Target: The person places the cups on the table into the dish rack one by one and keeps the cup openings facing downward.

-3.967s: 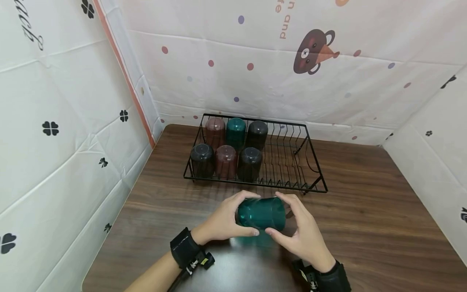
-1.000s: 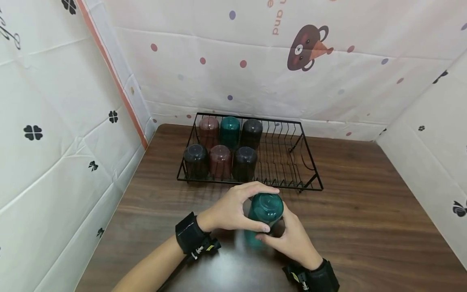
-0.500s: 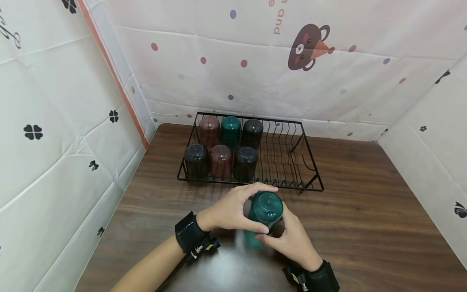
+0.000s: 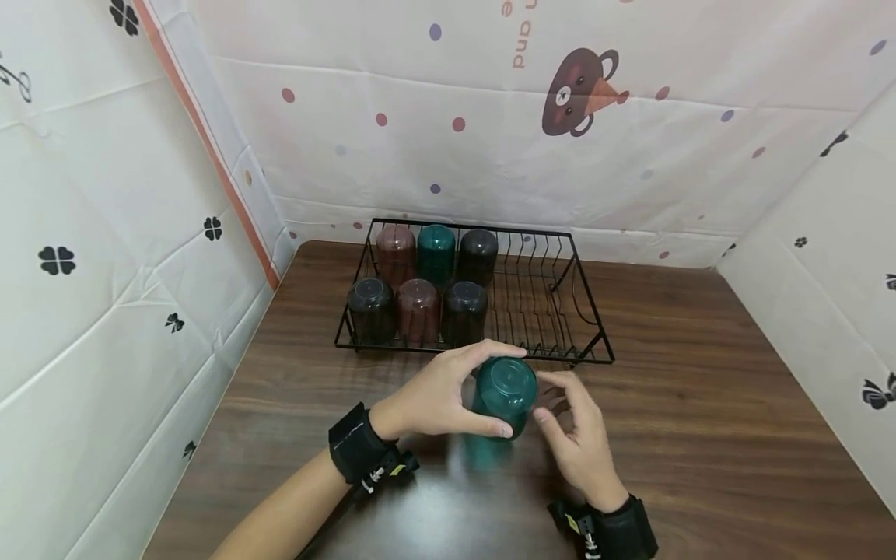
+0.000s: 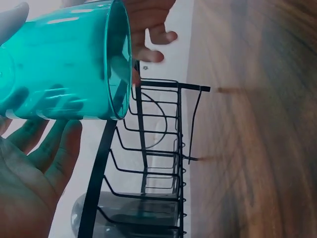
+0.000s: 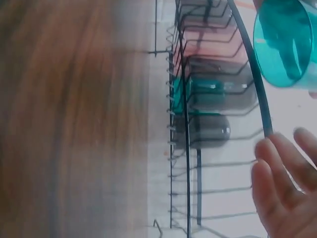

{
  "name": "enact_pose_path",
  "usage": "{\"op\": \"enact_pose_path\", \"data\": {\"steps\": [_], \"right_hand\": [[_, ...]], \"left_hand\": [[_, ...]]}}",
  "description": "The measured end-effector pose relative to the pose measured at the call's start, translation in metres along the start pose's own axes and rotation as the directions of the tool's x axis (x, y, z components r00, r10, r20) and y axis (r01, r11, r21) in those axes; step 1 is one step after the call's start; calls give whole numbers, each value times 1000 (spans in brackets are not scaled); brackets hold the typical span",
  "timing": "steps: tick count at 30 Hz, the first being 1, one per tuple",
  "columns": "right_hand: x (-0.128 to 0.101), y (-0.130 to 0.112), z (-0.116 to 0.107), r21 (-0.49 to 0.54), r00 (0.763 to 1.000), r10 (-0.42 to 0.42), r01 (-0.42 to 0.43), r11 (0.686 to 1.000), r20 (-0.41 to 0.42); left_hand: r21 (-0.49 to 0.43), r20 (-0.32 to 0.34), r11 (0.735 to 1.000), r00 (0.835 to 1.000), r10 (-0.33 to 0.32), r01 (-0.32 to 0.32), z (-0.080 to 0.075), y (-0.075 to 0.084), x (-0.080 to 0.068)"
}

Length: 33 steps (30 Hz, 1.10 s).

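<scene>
Both forearms are bare, with no sleeves showing. The left hand [image 4: 437, 397] has a wide black band [image 4: 355, 454] strapped round the wrist just behind it, edged with pale stitching, with a small black fitting and a yellow tag below. The right hand [image 4: 581, 435] has a matching black band [image 4: 623, 529] behind it, with a yellow-marked clip.

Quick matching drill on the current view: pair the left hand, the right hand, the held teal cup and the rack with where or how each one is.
Things:
1. left hand
2. right hand
3. teal cup
4. wire rack

States:
A. off the table, base facing up
B. at the back of the table, six upturned cups on its left side
C. grips the cup
D. beside the cup, fingers loose, holding nothing

Pairs: 1-C, 2-D, 3-A, 4-B
</scene>
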State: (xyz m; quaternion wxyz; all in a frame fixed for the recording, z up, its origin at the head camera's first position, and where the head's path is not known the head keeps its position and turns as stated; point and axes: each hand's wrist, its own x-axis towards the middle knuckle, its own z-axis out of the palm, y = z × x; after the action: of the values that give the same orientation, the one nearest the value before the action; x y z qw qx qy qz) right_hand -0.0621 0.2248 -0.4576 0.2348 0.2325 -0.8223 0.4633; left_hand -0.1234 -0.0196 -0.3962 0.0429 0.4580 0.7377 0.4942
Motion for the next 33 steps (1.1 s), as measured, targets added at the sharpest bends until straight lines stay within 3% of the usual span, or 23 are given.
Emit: {"op": "enact_pose_path", "data": {"steps": [3, 7, 11, 17, 24, 33], "right_hand": [[2, 3, -3, -53, 987, -22, 14, 999, -161], [4, 8, -8, -102, 960, -37, 9, 995, -276], [2, 9, -11, -146, 958, 37, -81, 986, -285], [0, 9, -11, -165, 949, 168, -217, 962, -267], [-1, 10, -10, -187, 939, 190, -250, 950, -288], [-1, 11, -9, -255, 934, 159, -247, 935, -321]], "left_hand": [[5, -7, 1000, 1000, -3, 3, -3, 2, 1], [24, -11, 1000, 1000, 20, -19, -9, 3, 3], [58, -23, 997, 999, 42, -40, -15, 5, 8], [127, -109, 992, 994, 24, -10, -25, 11, 22], [221, -185, 973, 982, -24, 66, -35, 20, 46], [330, -279, 914, 949, -144, 236, -38, 21, 79]]}}
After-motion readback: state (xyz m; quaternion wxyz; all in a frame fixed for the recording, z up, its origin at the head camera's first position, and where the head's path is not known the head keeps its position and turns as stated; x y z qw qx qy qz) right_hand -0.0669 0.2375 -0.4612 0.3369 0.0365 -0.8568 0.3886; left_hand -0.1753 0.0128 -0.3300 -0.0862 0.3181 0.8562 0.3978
